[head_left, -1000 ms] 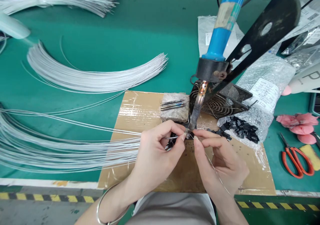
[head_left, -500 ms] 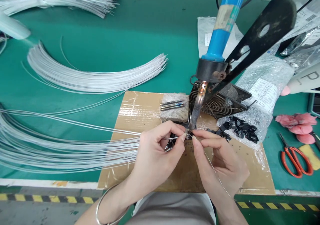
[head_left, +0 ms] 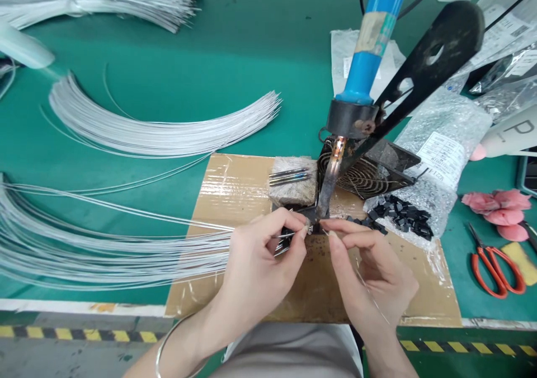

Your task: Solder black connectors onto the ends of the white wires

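Left hand (head_left: 264,249), grip pinched on wire (head_left: 286,235); right hand (head_left: 373,266), grip pinched on strand (head_left: 374,301); iron (head_left: 364,70) just beside; soldering appears underway, bundle (head_left: 168,136) apparently undone.

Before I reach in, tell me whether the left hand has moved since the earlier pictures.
Yes, slightly: the left hand has shifted a little to the left, judged against the cardboard.

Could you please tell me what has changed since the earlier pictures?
The left hand has eased slightly left and the thumb of the right hand slightly right, widening the gap near the soldering iron. The right hand still pinches its thin wire; nothing was visibly released. The scissors and black pieces stayed put.
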The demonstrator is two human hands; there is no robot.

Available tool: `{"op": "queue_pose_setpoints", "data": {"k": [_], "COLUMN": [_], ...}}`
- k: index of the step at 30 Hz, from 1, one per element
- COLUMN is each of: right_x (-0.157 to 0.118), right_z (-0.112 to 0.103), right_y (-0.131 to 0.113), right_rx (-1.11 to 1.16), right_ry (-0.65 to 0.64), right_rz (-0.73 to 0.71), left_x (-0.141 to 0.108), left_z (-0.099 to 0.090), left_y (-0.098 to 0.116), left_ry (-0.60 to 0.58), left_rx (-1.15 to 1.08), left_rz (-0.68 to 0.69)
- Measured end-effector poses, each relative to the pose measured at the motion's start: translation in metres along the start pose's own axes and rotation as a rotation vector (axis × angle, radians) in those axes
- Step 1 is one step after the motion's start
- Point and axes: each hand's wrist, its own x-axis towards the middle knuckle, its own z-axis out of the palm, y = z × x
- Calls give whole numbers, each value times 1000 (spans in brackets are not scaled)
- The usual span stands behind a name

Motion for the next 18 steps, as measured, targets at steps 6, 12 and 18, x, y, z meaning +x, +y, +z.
{"op": "queue_pose_setpoints", "data": {"k": [6, 12, 18], "right_x": [16, 21, 18], "right_z": [-33, -63, -69], "right_y": [15, 27, 40], "right_rx": [-53, -100, -141], "right_ry": [339, 537, 574], "right_rz": [24, 114, 188], "left_x": [-22, -34, 8], "left_z": [-9, -7, -58], "left_y": [-20, -51, -72], "left_ry": [252, 263, 301], "left_rx": [449, 325, 614], "left_rz": [390, 183, 36]}}
